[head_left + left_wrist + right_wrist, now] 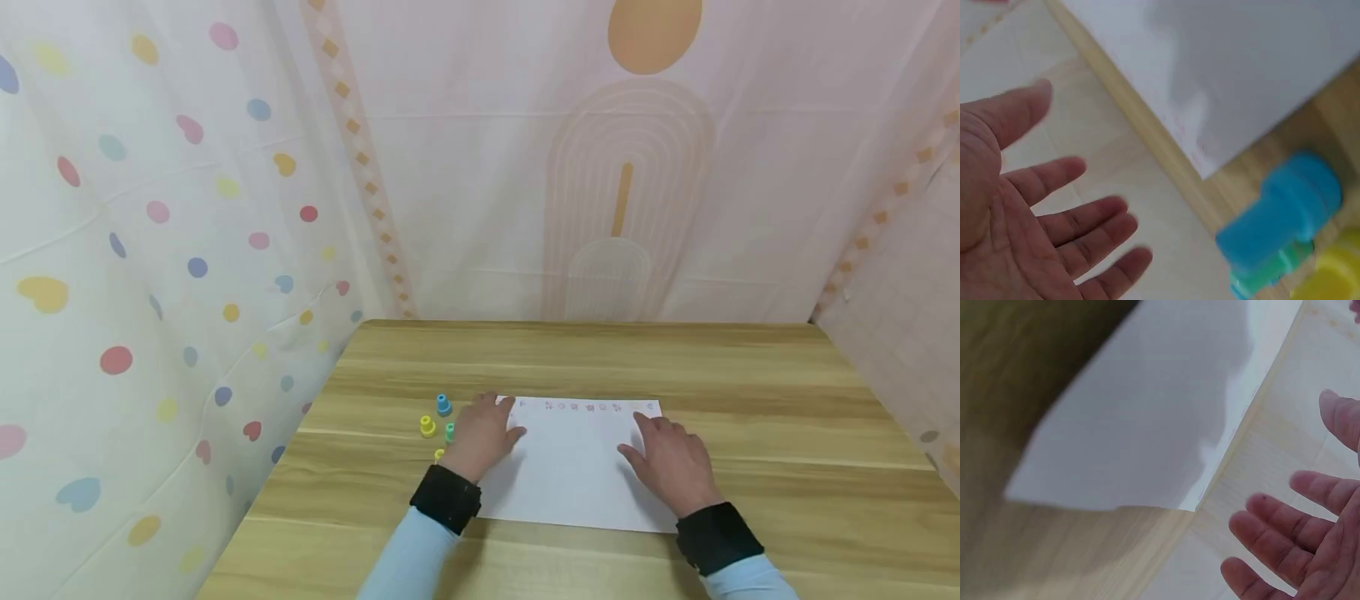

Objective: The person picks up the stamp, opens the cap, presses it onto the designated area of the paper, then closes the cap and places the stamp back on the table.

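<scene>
A white sheet of paper [570, 467] lies on the wooden table, with a row of small reddish marks [590, 407] along its far edge. My left hand [480, 435] is over the paper's left edge, fingers spread and holding nothing; in the left wrist view the same hand [1054, 212] shows its bare palm. Over the right edge is my right hand [672, 463], likewise spread, its palm free in the right wrist view. Just left of my left hand stand small stepped plastic pieces: a blue one [443, 406], a yellow one [427, 427], a green one [450, 433] and another yellow one [439, 456], partly hidden.
The wooden table [795, 417] runs back to a pale patterned curtain [480, 208]. At the left hangs a dotted curtain [165, 317], close along the table's side. Black bands [446, 498] are strapped round both wrists.
</scene>
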### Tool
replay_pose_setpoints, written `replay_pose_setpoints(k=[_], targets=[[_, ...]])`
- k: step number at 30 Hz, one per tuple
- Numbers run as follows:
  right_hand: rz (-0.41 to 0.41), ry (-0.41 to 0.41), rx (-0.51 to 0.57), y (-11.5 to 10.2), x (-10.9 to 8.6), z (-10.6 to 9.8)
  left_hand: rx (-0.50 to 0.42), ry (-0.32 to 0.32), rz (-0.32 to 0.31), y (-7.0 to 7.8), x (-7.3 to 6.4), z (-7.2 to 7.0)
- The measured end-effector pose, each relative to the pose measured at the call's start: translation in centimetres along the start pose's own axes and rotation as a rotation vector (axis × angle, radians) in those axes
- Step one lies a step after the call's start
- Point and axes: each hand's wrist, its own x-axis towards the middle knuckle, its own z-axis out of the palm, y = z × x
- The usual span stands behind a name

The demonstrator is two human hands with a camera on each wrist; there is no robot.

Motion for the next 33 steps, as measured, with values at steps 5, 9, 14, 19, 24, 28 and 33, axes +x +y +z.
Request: replay_pose_setpoints(k=[5,9,14,19,24,28,33], targets=[[-0.011,-0.001,0.012,-0.1,0.0,0.0,-0.134,-0.004,-0.049,-1.8,-0.4,-1.1],[0.000,-0.039,0.038,-0.2,0.0,0.0,-0.170,-0.037,-0.091,-2.9,-0.9,-1.5],[-0.001,-0.078,0.047,-0.4,0.0,-0.1,-0.164,-0.075,-0.137,-3.7,-1.4,-1.7],[0.010,-0.089,0.048,-0.7,-0.1,-0.2,-0.118,-0.136,-0.179,-4.0,-1.9,-1.7],[0.017,-0.100,0.052,-0.8,-0.1,0.0,-0.066,-0.182,-0.179,-4.0,-2.3,-1.7],[0.018,-0.103,0.063,-0.8,-0.1,0.0,-0.035,-0.182,-0.163,-4.0,-2.6,-1.5],[0.013,-0.098,0.061,-0.8,-0.1,0.1,-0.007,-0.194,-0.161,-4.0,-2.6,-1.2]])
